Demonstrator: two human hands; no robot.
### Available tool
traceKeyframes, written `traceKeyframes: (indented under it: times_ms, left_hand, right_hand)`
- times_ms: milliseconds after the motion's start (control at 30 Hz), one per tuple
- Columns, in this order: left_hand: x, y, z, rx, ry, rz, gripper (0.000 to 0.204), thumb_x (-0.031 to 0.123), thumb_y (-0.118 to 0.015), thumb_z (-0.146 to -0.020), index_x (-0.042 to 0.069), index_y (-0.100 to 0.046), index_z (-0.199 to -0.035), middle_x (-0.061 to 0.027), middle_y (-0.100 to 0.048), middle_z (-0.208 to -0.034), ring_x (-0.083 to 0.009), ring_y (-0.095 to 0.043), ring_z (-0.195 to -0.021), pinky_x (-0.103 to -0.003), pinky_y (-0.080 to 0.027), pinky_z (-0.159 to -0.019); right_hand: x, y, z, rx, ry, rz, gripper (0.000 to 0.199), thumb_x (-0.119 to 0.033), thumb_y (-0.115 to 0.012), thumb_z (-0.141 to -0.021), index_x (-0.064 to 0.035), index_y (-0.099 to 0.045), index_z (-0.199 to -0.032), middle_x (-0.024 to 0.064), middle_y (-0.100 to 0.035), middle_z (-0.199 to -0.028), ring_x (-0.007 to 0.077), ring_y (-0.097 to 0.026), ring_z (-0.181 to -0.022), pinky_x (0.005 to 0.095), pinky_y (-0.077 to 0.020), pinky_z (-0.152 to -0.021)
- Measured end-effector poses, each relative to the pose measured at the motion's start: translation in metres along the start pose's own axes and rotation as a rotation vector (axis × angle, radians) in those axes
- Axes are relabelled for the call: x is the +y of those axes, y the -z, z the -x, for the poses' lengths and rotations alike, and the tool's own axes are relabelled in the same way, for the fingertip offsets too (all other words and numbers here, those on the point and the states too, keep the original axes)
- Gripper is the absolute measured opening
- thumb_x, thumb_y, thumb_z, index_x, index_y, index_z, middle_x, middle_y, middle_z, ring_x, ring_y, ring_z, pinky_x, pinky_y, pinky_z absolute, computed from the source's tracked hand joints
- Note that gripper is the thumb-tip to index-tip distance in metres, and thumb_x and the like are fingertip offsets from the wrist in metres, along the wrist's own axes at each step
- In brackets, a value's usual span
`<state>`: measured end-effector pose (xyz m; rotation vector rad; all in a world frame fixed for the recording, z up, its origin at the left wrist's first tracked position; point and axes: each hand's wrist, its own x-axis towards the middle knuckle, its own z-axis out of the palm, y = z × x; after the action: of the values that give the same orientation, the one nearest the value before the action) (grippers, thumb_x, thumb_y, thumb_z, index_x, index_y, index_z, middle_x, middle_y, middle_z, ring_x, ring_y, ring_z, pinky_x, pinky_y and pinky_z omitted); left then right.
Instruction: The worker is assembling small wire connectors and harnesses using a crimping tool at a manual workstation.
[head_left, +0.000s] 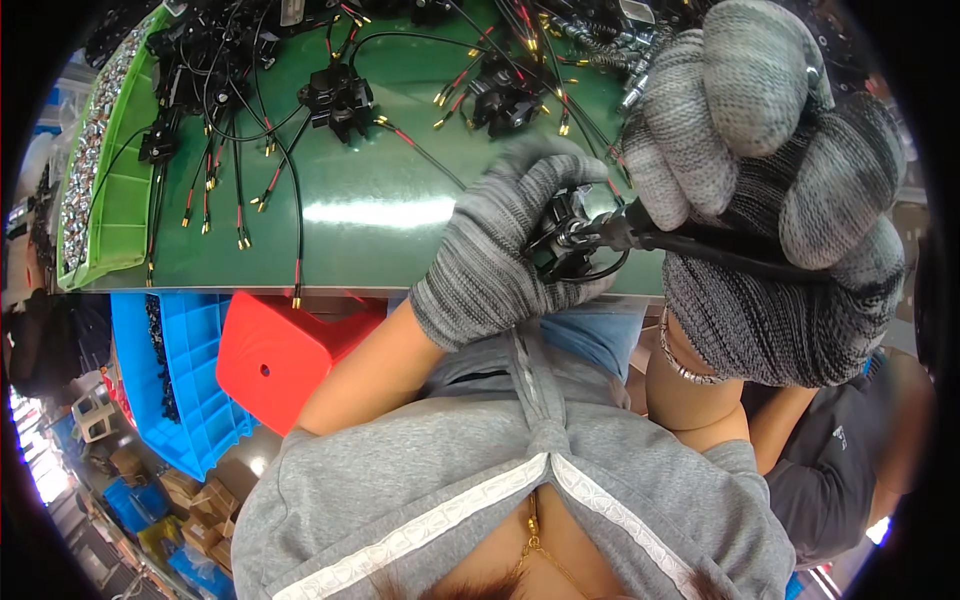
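My left hand point(495, 245), in a grey knitted glove, is closed around a small black part with a short cable point(568, 262) at the table's front edge. My right hand point(785, 200), gloved the same way, grips a long black tool point(715, 246) whose kind I cannot make out. The tool's narrow end reaches left to the metal piece on the part. My fingers hide much of both things. Just beyond my left hand lies a similar black part point(500, 98) with red and black wires.
More black wired parts point(338, 100) lie on the green table point(400, 260). A green bin point(125, 215) of small metal pieces stands at the left. Metal springs point(600, 45) lie at the far right. Below are a blue crate point(205, 380) and a red stool point(265, 345). A person point(835, 450) is at right.
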<state>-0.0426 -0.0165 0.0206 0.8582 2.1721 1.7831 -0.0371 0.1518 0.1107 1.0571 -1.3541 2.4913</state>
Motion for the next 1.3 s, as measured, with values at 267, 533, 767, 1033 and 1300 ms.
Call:
traceKeyframes:
  times_ms: [267, 533, 767, 1033, 1300]
  left_hand:
    - [-0.011, -0.006, 0.002, 0.078, -0.152, 0.053, 0.064, 0.023, -0.083, -0.062, 0.012, -0.055, -0.118, -0.0092, -0.066, -0.087, -0.0233, -0.066, -0.081, -0.035, -0.053, -0.077]
    - [0.007, 0.001, 0.003, 0.000, 0.000, 0.060, 0.059, 0.024, -0.084, -0.064, 0.011, -0.055, -0.113, -0.0082, -0.066, -0.088, -0.0219, -0.066, -0.080, -0.033, -0.052, -0.076]
    - [-0.005, -0.006, 0.001, 0.058, -0.062, 0.235, 0.059, 0.020, -0.084, -0.063, 0.013, -0.054, -0.114, -0.0059, -0.066, -0.087, -0.0170, -0.064, -0.077, -0.031, -0.052, -0.074]
    - [-0.004, -0.002, 0.005, 0.034, -0.041, 0.183, 0.060, 0.022, -0.084, -0.062, 0.012, -0.054, -0.114, -0.0074, -0.065, -0.087, -0.0201, -0.064, -0.079, -0.032, -0.052, -0.073]
    - [-0.009, -0.005, 0.001, 0.066, -0.144, -0.104, 0.067, 0.028, -0.083, -0.062, 0.010, -0.052, -0.118, -0.0130, -0.063, -0.091, -0.0301, -0.063, -0.084, -0.039, -0.050, -0.078]
  right_hand:
    - [0.002, -0.002, -0.001, 0.014, 0.018, -0.014, 0.026, -0.017, -0.056, -0.086, -0.0008, -0.055, -0.107, 0.0147, -0.055, -0.101, 0.0241, -0.056, -0.088, 0.0369, -0.0523, -0.073]
    - [0.002, 0.002, -0.003, 0.010, 0.016, -0.021, 0.025, -0.018, -0.057, -0.086, -0.0012, -0.056, -0.104, 0.0137, -0.055, -0.101, 0.0232, -0.055, -0.088, 0.0358, -0.0512, -0.074]
    - [0.004, 0.003, -0.007, -0.003, 0.007, -0.031, 0.023, -0.018, -0.057, -0.086, -0.0015, -0.057, -0.102, 0.0129, -0.055, -0.100, 0.0225, -0.054, -0.088, 0.0349, -0.0503, -0.074]
    - [0.007, 0.004, -0.014, -0.085, -0.044, -0.087, 0.022, -0.019, -0.058, -0.085, -0.0020, -0.058, -0.099, 0.0119, -0.054, -0.100, 0.0217, -0.053, -0.089, 0.0338, -0.0492, -0.075]
    - [0.017, 0.041, -0.032, -0.448, -0.219, -0.326, 0.020, -0.019, -0.059, -0.085, -0.0024, -0.059, -0.096, 0.0109, -0.054, -0.099, 0.0209, -0.052, -0.089, 0.0327, -0.0482, -0.076]
